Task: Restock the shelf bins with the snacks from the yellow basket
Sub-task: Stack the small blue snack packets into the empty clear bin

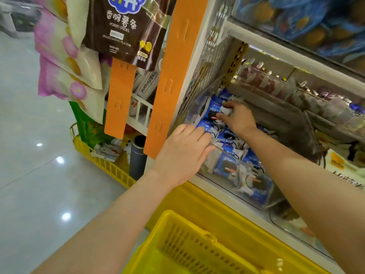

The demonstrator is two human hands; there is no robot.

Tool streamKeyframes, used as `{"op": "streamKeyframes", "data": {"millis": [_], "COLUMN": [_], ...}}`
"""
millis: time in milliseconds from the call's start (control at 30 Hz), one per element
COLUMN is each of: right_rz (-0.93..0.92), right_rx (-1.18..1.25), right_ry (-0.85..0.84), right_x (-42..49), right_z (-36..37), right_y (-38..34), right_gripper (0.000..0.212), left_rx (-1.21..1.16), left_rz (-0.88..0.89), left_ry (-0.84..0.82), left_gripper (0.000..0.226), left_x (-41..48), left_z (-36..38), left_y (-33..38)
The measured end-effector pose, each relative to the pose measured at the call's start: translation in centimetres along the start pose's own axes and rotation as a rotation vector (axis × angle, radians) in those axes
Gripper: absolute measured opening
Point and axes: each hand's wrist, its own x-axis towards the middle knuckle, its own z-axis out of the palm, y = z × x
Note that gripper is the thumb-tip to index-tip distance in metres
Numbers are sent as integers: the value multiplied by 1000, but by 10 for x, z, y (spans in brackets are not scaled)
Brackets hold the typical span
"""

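- Settling the blue snack packets (pixel 229 165) into the clear shelf bin (pixel 243 160), judged to be the step in hand, with both hands inside it.
- Use the left hand (pixel 183 153) as a flat brace: fingers (pixel 199 133) straight and close together, lying on the packet directly beneath them.
- Carry with the right hand (pixel 238 120): fingers (pixel 227 104) curled, pinching one blue-and-white packet just beyond the left fingertips, toward the back of the bin.
- Lower that packet into the space between the two sets of fingers instead of dropping it, and let go only once it lies flat against its neighbours.
- Press lightly; wrappers like these look thin and slippery, so likely to slide under a hard push, with the snack inside easily crushed.
- Mind the heap just right of the left fingers, stacked about level with the clear front wall, so probably ready to spill over the rim if nudged.
- Steer clear of the orange strip (pixel 158 107) hanging just left of the left fingers.
- Reach afterwards for the yellow basket (pixel 177 240), down below both forearms and well behind the fingers; cannot tell from here what is left in it.
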Motion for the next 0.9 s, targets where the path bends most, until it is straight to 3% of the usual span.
{"op": "streamKeyframes", "data": {"millis": [200, 300, 433, 500, 600, 733, 900], "right_rz": [-54, -130, -350, -464, -521, -390, -62], "right_rx": [50, 97, -210, -330, -274, -183, -217], "right_ry": [57, -4, -136, -98, 3, -29, -397], "right_x": [-50, -110, -186, -212, -247, -299, -353], "right_z": [-25, -40, -53, -56, -50, -19, 49], "right_y": [-14, -15, 2, 11, 33, 73, 138], "right_gripper": [45, 45, 51, 52, 43, 28, 40], "left_rx": [-87, -123, -168, -182, -231, -228, -248], "left_rz": [-64, -114, -158, -160, -196, -348, -658], "left_ry": [-81, -77, -95, -85, -50, -219, -416], "left_gripper": [37, 34, 40, 41, 33, 32, 36], "left_x": [-2, -7, -22, -36, -71, -131, -193], "left_z": [-9, -14, -21, -23, -16, 11, 41], "left_y": [7, 18, 41, 54, 74, 81, 59]}}
